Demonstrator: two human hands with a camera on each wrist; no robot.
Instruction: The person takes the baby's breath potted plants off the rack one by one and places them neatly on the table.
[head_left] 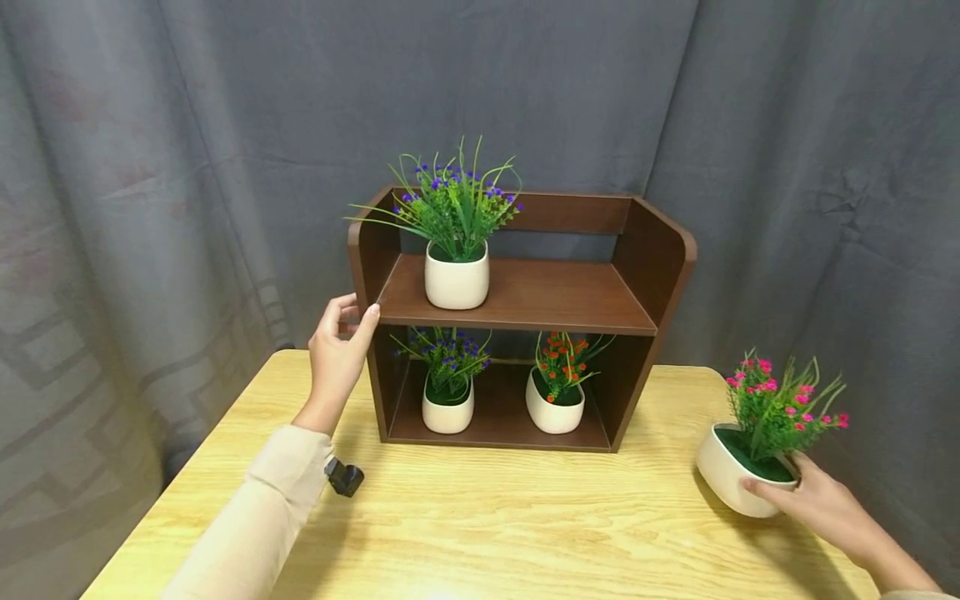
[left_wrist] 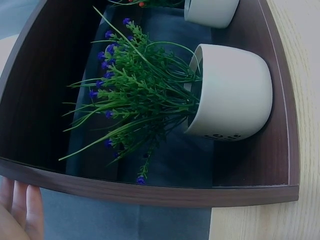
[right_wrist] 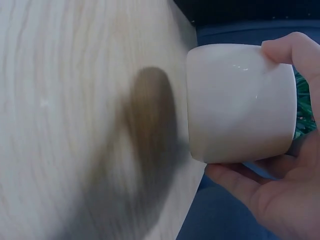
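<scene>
Your table [head_left: 487, 517] bears a shelf [head_left: 555, 292]. Its upper board holds one plant [head_left: 456, 229], its bottom a purple-flowered pot [head_left: 448, 415] and red-flowered pot [head_left: 557, 415].

The left sleeve [head_left: 251, 517] is long, plain cream-beige cloth, creased crosswise along the forearm and gathered in soft folds toward the wrist, where it ends in a cuff. A small black device [head_left: 344, 477], blocky in shape, juts from the side of that cuff. Of the right sleeve [head_left: 911, 595], a pale beige sliver shows at the head view's lower edge. The left hand [head_left: 339, 354] and right hand [head_left: 821, 502] are bare
</scene>
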